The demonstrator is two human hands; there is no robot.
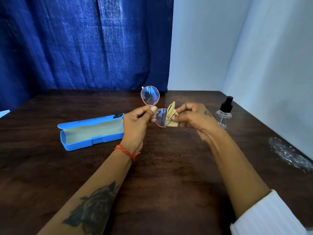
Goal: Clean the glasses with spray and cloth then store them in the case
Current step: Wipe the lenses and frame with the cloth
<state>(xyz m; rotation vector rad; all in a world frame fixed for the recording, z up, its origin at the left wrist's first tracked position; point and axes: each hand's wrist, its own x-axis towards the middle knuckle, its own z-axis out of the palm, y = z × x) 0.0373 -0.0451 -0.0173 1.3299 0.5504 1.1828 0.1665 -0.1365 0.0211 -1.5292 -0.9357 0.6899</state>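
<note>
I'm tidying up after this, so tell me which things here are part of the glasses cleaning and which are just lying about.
In use: glasses, cloth, spray bottle, open blue case.

Lying about: crumpled clear wrapper at the table's right edge, white paper corner at the left edge.

Glasses (150, 98): thin metal rim, glossy lenses. Cloth (171, 112): soft, matt fabric. Case (91, 133): smooth plastic. Table (169, 167): dark wood-grain.

Two hands are showing, left (135, 122) and right (194, 117), along with one glasses (150, 97), one cloth (171, 112), one case (92, 131), one bottle (224, 111), one table (169, 167).
</note>
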